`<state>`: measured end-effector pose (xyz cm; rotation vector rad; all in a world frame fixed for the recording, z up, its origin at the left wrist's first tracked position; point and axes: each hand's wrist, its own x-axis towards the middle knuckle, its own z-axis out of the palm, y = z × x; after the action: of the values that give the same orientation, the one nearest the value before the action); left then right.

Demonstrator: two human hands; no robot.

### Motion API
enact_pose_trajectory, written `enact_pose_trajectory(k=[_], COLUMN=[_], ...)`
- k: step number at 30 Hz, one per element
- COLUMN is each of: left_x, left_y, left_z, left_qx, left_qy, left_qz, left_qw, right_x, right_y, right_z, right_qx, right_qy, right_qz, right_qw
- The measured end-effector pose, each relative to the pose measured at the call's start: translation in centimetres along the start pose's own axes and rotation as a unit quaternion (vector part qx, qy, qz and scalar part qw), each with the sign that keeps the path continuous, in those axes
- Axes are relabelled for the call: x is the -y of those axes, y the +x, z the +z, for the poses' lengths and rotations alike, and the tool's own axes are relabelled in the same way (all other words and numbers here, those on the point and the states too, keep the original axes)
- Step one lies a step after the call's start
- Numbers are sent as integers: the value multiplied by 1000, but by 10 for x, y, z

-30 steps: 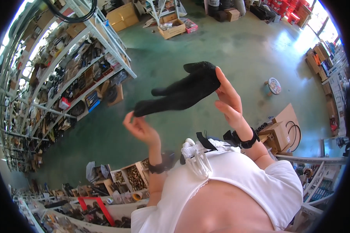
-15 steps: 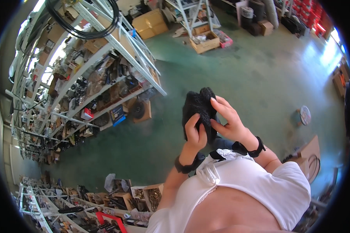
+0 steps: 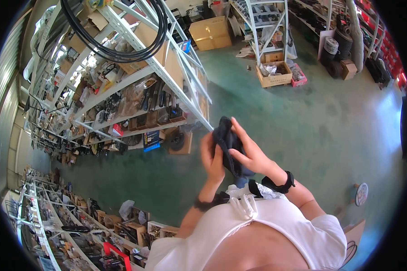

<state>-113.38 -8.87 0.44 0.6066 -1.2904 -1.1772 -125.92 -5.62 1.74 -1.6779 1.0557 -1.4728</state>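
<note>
A black, fuzzy, soft cloth piece (image 3: pixel 223 135) is held up in front of my waist, folded over on itself; its exact kind does not show. My left hand (image 3: pixel 212 159) grips its left side, thumb on the near face and fingers curled behind. From the right, my right hand (image 3: pixel 254 158) clasps it, the index finger reaching along its upper edge and the thumb pressed on its near face. A black band (image 3: pixel 282 183) circles my right wrist, and another dark band (image 3: pixel 212 201) is on my left wrist.
Tall metal shelving (image 3: pixel 167 86) crammed with parts stands left, black hose coils (image 3: pixel 122 56) hanging on it. More shelving (image 3: pixel 54 217) runs along the lower left. Cardboard boxes (image 3: pixel 211 34) and an open crate (image 3: pixel 274 80) sit ahead. A small round stool (image 3: pixel 361 195) stands right on the green floor.
The view has swung, so the shelves and boxes sit lower and further right. The cloth has been turned and looks narrower; my left fingers have moved round behind it.
</note>
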Motion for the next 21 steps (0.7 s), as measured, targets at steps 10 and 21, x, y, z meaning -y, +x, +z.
enact_pose_trajectory(k=[10,21], left_x=[47,117], left_y=[102,195], left_z=[11,-64], left_qx=[37,-56], left_qy=[-42,13], left_qz=[-37,-137], left_qw=[998,989], right_x=[-93,-141], right_y=[60,188], right_z=[-44,-47], right_qx=[53,128], right_qy=[104,-171], right_qz=[121,113], right_qw=[986,970])
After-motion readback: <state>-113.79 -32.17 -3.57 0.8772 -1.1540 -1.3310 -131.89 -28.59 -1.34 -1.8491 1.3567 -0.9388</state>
